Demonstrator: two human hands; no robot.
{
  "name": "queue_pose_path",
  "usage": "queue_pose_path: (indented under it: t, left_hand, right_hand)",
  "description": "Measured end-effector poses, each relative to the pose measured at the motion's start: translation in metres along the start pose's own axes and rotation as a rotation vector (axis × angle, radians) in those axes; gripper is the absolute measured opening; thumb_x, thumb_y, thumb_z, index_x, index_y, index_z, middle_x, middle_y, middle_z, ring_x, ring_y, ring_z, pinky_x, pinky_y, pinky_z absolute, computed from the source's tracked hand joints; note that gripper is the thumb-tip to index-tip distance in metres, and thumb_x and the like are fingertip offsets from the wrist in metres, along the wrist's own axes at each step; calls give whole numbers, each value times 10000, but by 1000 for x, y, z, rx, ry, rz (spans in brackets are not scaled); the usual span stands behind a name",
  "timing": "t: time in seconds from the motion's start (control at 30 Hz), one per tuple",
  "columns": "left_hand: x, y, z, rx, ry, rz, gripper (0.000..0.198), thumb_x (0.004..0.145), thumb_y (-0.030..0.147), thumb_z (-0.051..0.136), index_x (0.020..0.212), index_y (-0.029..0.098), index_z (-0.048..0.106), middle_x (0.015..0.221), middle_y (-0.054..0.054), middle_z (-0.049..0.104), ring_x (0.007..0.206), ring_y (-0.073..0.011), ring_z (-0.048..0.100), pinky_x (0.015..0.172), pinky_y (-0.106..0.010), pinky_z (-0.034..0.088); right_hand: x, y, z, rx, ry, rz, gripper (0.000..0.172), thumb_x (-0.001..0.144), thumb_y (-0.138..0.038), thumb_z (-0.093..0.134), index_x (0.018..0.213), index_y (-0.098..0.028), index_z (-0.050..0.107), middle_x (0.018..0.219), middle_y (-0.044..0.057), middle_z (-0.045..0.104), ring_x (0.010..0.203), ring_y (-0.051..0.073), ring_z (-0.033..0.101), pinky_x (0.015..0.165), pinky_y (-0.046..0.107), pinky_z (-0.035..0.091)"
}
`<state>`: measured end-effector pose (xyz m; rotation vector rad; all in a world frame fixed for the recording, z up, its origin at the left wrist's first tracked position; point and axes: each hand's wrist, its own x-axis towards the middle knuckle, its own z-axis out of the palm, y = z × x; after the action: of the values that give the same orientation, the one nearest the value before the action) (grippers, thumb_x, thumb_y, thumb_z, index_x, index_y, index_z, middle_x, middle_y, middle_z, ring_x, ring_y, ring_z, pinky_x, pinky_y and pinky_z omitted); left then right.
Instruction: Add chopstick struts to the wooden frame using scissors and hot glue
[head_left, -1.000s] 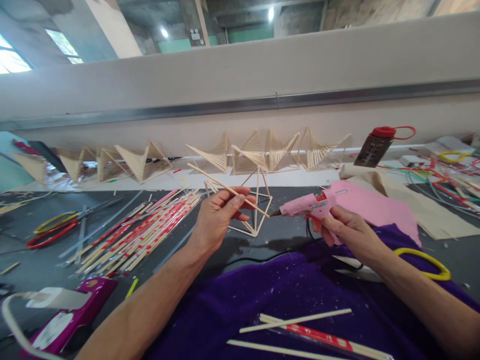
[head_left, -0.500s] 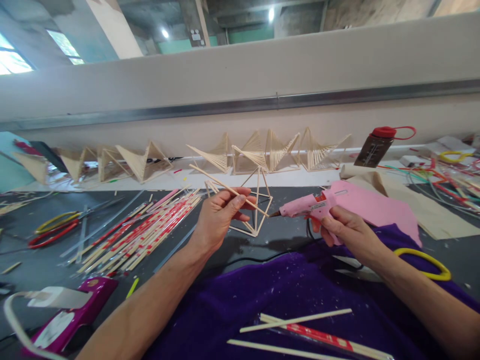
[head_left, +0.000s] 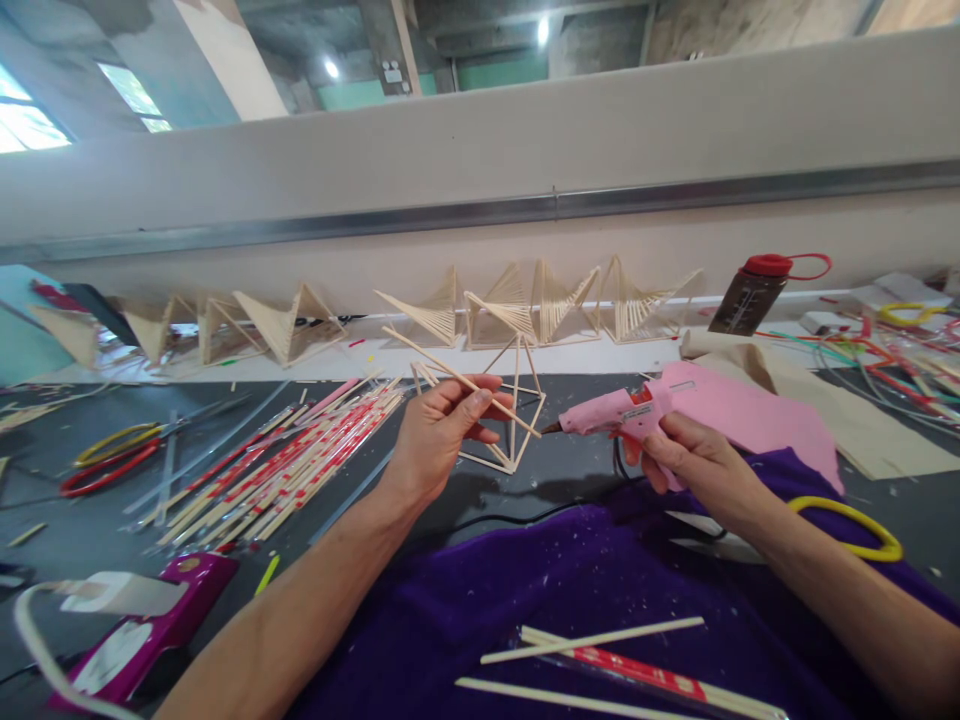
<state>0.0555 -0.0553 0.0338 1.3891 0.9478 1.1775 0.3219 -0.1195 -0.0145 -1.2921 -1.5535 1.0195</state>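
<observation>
Between the thumb and fingers of my left hand (head_left: 450, 425) is a thin wooden chopstick (head_left: 424, 352), slanting down to the right. My right hand (head_left: 679, 450) grips a pink hot glue gun (head_left: 622, 412) by its handle. The gun's dark nozzle points left and sits at, or very near, the chopstick's lower right end; whether they touch I cannot tell. Behind my left hand stands an open frame of glued sticks (head_left: 529, 425), partly hidden by the fingers. Below, loose chopsticks (head_left: 592, 640) and a red-and-clear wrapped pair (head_left: 637, 672) lie on purple cloth (head_left: 450, 610).
Several finished stick models (head_left: 427, 310) line the wall. Wrapped chopsticks (head_left: 285, 460) lie at left beside red and yellow-handled pliers (head_left: 112, 460). A magenta power strip (head_left: 176, 600) is front left. Yellow-handled scissors (head_left: 855, 530) lie under my right forearm; a brown bottle (head_left: 754, 295) stands behind.
The chopstick's end has shifted very slightly right toward the nozzle. Both hands keep their grips and nearly the same places.
</observation>
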Motion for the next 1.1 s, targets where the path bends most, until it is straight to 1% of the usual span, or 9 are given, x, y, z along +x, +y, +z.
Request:
queue_pose_path:
  t: [0.2, 0.37, 0.43, 0.53, 0.67, 0.77, 0.9, 1.0, 1.1]
  left_hand:
    - [0, 0, 1, 41, -1, -17, 336, 758, 381, 650, 977, 127, 637, 910, -106, 716, 768, -191, 685, 546, -232, 532]
    - [1, -1, 0, 45, -18, -42, 321, 760, 369, 649, 968, 125, 633, 898, -98, 714, 763, -182, 683, 540, -218, 529]
    - [1, -2, 0, 55, -56, -77, 306, 772, 359, 641, 970, 126, 631, 889, -94, 712, 757, -174, 681, 547, -216, 530]
    - [0, -7, 2, 89, -162, -151, 278, 791, 342, 621, 968, 129, 629, 868, -89, 711, 740, -163, 677, 552, -217, 526]
    - [-6, -14, 7, 160, -345, -249, 235, 805, 314, 599, 958, 137, 625, 859, -85, 710, 757, -164, 677, 557, -218, 517]
    - [-11, -18, 10, 218, -443, -252, 239, 819, 324, 568, 970, 148, 627, 878, -84, 709, 784, -163, 672, 568, -218, 514]
    - [-16, -17, 14, 303, -492, -208, 234, 822, 321, 540, 957, 161, 645, 874, -71, 706, 782, -153, 658, 578, -216, 514]
    - [-19, -15, 16, 354, -511, -170, 220, 816, 310, 531, 917, 171, 669, 893, -58, 701, 751, -142, 644, 582, -218, 513]
    - [-22, -14, 18, 382, -521, -145, 242, 822, 326, 521, 926, 175, 678, 900, -57, 700, 747, -140, 640, 582, -209, 504]
  right_hand:
    - [0, -3, 0, 21, 3, 8, 377, 867, -527, 469, 779, -178, 579, 527, -13, 534, 497, 103, 456, 494, 237, 318]
    - [0, -2, -3, 148, 10, 37, 363, 888, -499, 448, 804, -174, 586, 513, -19, 522, 474, 96, 414, 495, 251, 278]
    - [0, -2, -5, 230, 36, 40, 332, 891, -478, 456, 818, -179, 581, 533, -16, 528, 480, 101, 412, 499, 260, 266]
    - [0, -5, -7, 318, 55, 40, 299, 890, -459, 462, 852, -186, 581, 534, -15, 521, 483, 111, 405, 495, 269, 243]
    - [0, -14, -8, 315, 102, 30, 322, 875, -471, 477, 912, -173, 594, 525, -11, 503, 472, 118, 383, 481, 276, 237]
    - [-2, -21, -8, 315, 151, -3, 324, 866, -469, 493, 953, -172, 589, 561, -9, 516, 491, 116, 397, 492, 275, 267]
    - [-10, -29, -7, 317, 147, -41, 298, 860, -467, 507, 960, -192, 568, 578, -17, 514, 498, 114, 412, 489, 268, 270]
    - [-16, -32, -4, 284, 134, -33, 279, 848, -471, 526, 901, -198, 554, 590, -8, 540, 501, 119, 430, 483, 269, 269]
    - [-19, -34, -1, 251, 128, -69, 260, 864, -458, 508, 858, -202, 550, 590, -6, 552, 522, 121, 456, 504, 269, 292]
